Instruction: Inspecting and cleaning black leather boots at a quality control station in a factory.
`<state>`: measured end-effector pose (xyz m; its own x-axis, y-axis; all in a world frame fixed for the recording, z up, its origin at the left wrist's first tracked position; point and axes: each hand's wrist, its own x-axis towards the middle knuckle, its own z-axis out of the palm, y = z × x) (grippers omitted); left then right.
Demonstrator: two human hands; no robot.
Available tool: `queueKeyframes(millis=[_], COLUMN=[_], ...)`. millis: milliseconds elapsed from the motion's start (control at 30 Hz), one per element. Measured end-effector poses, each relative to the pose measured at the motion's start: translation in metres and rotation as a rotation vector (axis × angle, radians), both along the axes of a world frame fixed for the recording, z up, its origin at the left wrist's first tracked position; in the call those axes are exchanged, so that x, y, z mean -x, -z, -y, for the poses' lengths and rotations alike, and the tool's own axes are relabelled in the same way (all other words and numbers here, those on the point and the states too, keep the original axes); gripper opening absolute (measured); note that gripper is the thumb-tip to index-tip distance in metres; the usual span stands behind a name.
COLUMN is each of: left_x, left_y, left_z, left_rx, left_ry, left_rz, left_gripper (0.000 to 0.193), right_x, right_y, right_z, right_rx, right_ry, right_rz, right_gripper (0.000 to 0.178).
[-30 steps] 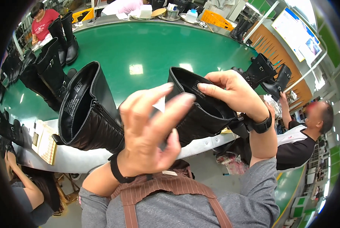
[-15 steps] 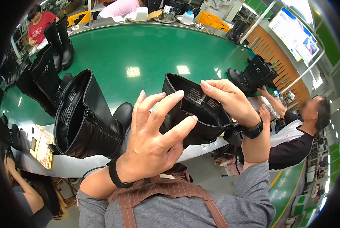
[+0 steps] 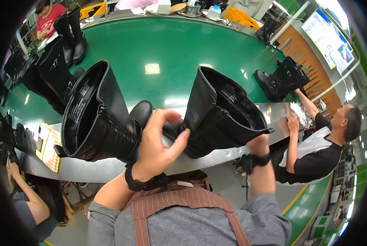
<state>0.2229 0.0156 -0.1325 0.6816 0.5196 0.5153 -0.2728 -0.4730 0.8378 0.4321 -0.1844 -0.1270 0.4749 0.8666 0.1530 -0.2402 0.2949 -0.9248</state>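
Note:
Two black leather boots stand upright in front of me with their shafts gaping toward me: a left boot point(image 3: 122, 123) and a right boot point(image 3: 228, 123). Pale print lines the inside of each. Between them is my left hand point(image 3: 154, 143), thumb and forefinger curved and apart, their tips beside the lower shaft of the right boot. I cannot tell whether they touch it. My right hand point(image 3: 259, 143) lies at the right boot's outer edge, below the small tab at its rim. Its fingers are hidden behind the shaft and slightly blurred.
More black boots point(image 3: 54, 76) stand along the left of the green belt point(image 3: 159, 45). A patterned yellow pad point(image 3: 50, 147) lies at the metal edge. At right, a co-worker point(image 3: 314, 147) reaches to a buckled boot point(image 3: 281, 80). Yellow crates point(image 3: 240, 17) sit at the back.
My right hand has left the inside of the right boot's rim and moved down to its outer side. My left hand has dropped from the rim to beside the lower shaft.

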Motion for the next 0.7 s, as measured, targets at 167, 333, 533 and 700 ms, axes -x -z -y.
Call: queueKeyframes(millis=[167, 333, 533, 700], left_x=[-0.015, -0.017, -0.018, -0.016], left_y=[0.012, 0.024, 0.024, 0.011], left_z=[0.024, 0.023, 0.017, 0.012], left_rx=[0.013, 0.313, 0.712, 0.764], left_ry=[0.004, 0.091, 0.326, 0.468], left_rz=[-0.104, -0.215, -0.144, -0.367], left_gripper=[0.028, 0.025, 0.018, 0.015], right_x=[0.051, 0.075, 0.074, 0.072], right_y=[0.058, 0.065, 0.075, 0.078], right_z=[-0.001, -0.025, -0.029, -0.029], right_rx=[0.321, 0.359, 0.326, 0.357], right_ry=[-0.044, 0.049, 0.126, 0.127], right_rz=[0.197, 0.578, 0.63, 0.582], right_gripper=[0.073, 0.06, 0.049, 0.044])
